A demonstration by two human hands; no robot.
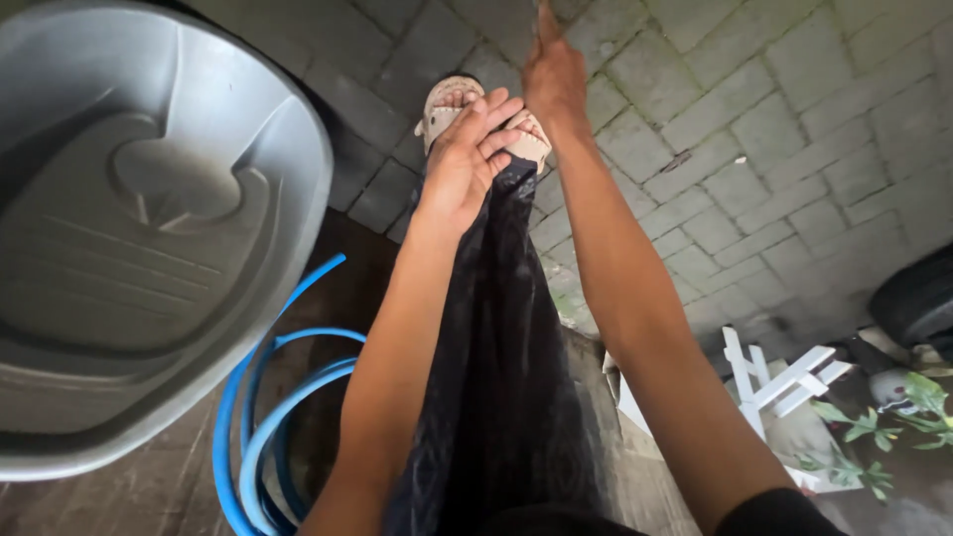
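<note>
While the left hand (465, 164) clamps the dark wet cloth (501, 377) just right of the grey tub (149, 228), the right hand (553, 74) perhaps grips higher, unclear; squeeze firmly downward.

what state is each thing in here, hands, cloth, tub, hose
left hand: closed around the top of the dark cloth
right hand: raised, index finger extended, holding nothing that shows
dark cloth: hanging down, looks wet
grey plastic tub: empty, tilted towards the camera
blue hose: coiled on the ground
sandal: worn on a foot
white wooden frame: lying on the ground
</note>
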